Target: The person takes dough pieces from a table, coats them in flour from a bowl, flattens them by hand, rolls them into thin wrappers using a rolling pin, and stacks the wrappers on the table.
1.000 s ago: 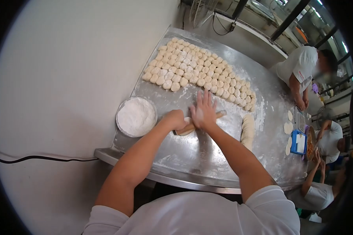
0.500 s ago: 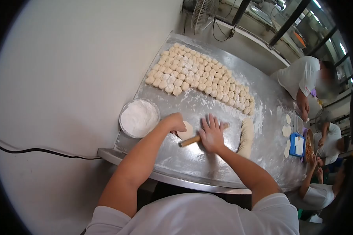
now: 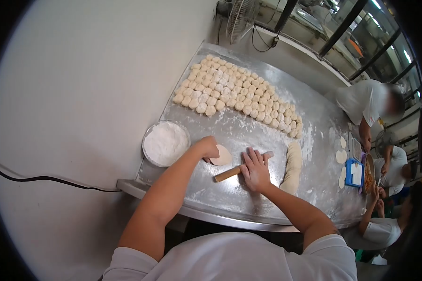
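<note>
A flat round of dough (image 3: pixel 222 157) lies on the floured metal table, its left edge pinched in the closed fingers of my left hand (image 3: pixel 207 148). My right hand (image 3: pixel 255 171) rests palm down across a wooden rolling pin (image 3: pixel 227 175), fingers stretched out rather than wrapped round it. The pin lies to the right of the dough round, with a small gap between them. Just left of my left hand stands a bowl of white flour (image 3: pixel 166 143). To the right of my right hand is a thick dough log (image 3: pixel 292 167).
Several rows of dough balls (image 3: pixel 237 89) cover the far part of the metal table (image 3: pixel 211 199). At the right, a person (image 3: pixel 361 100) and other co-workers stand near flat dough rounds (image 3: pixel 341 156), a blue tray (image 3: pixel 355 173) and a bowl of filling (image 3: pixel 369 171).
The rolling pin has come off the dough round, moving slightly right and toward me under my right hand. My left hand keeps hold of the dough's edge.
</note>
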{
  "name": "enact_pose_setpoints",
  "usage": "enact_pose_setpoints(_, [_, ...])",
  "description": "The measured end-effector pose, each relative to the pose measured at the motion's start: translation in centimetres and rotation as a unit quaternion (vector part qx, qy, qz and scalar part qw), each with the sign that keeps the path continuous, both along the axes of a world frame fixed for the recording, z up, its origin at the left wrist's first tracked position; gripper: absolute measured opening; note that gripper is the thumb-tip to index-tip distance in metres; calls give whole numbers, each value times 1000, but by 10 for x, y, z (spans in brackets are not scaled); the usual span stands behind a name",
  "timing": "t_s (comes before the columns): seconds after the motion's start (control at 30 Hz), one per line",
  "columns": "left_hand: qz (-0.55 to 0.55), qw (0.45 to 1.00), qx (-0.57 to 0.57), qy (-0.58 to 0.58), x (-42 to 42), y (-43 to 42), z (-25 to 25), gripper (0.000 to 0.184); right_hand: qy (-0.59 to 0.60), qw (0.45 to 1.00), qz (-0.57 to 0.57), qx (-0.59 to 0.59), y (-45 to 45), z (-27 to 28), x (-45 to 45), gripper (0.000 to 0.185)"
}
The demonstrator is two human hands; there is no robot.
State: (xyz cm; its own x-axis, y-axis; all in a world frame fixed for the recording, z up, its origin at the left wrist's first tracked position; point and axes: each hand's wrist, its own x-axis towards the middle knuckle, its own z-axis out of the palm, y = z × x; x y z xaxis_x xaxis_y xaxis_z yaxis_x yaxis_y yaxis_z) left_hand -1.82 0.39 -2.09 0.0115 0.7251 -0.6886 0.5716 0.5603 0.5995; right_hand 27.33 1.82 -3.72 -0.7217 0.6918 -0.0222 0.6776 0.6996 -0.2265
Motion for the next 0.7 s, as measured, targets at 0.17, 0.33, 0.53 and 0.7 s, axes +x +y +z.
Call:
enact_pose_setpoints(0.17, [-54, 983, 88, 149, 8, -1, 20, 40, 13, 997, -62, 43, 67, 0, -113, 74])
enact_pose_setpoints(0.33, [-61, 960, 195, 191, 3, 3, -12, 38, 81, 992, -78, 61, 69, -4, -121, 74])
enact_pose_setpoints(0.53, [31, 999, 17, 12, -11, 6, -23, 39, 1, 1000, 11, -8, -11, 4, 2, 63])
enact_pose_setpoints(0.7, [-59, 978, 87, 179, -4, 3, 10, 41, -18, 999, -50, -3, 50, 9, -104, 71])
